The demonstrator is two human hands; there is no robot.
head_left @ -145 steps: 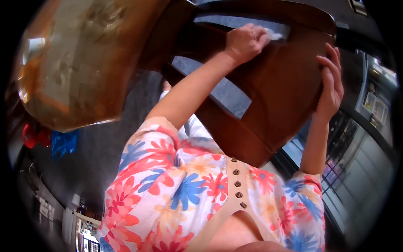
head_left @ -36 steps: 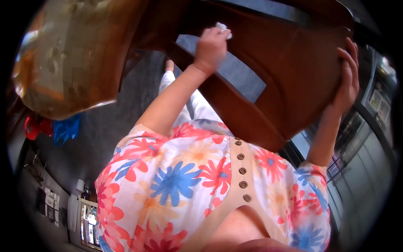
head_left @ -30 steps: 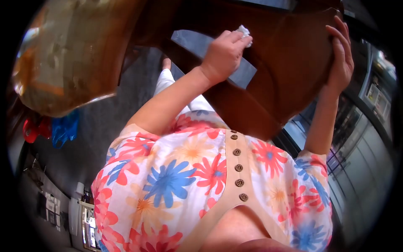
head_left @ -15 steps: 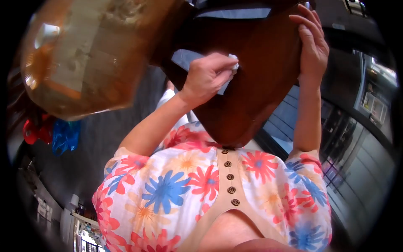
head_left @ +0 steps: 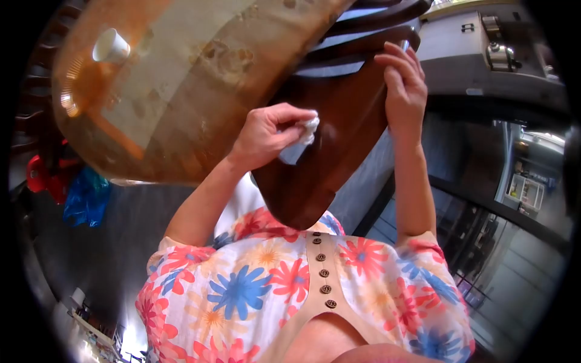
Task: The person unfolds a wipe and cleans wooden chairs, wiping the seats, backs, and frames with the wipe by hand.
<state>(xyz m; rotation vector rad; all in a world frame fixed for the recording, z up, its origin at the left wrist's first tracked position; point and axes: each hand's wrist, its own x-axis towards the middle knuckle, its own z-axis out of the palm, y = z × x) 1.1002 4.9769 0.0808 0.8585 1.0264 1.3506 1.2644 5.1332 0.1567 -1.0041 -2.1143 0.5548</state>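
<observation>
My left hand (head_left: 266,134) is closed in a pinch on a crumpled white tissue (head_left: 309,128), which touches the broad, glossy surface of a dark brown wooden chair (head_left: 348,130). The chair is tilted, and its lower rounded corner comes close to my floral shirt. My right hand (head_left: 404,85) grips the chair's right edge near the top, fingers curled over it. The far side of that edge is hidden.
A table (head_left: 181,103) under a shiny clear cover stands to the left, with a white paper cup (head_left: 111,46) on it. Red (head_left: 45,179) and blue plastic bags (head_left: 86,196) are below it. Dark slats (head_left: 375,21) rise beyond the chair. Glass-fronted cabinets (head_left: 502,254) line the right.
The view has shifted, showing more of the table and the slats. My left hand still presses the tissue on the wood, now a little lower in view. My right hand keeps its hold.
</observation>
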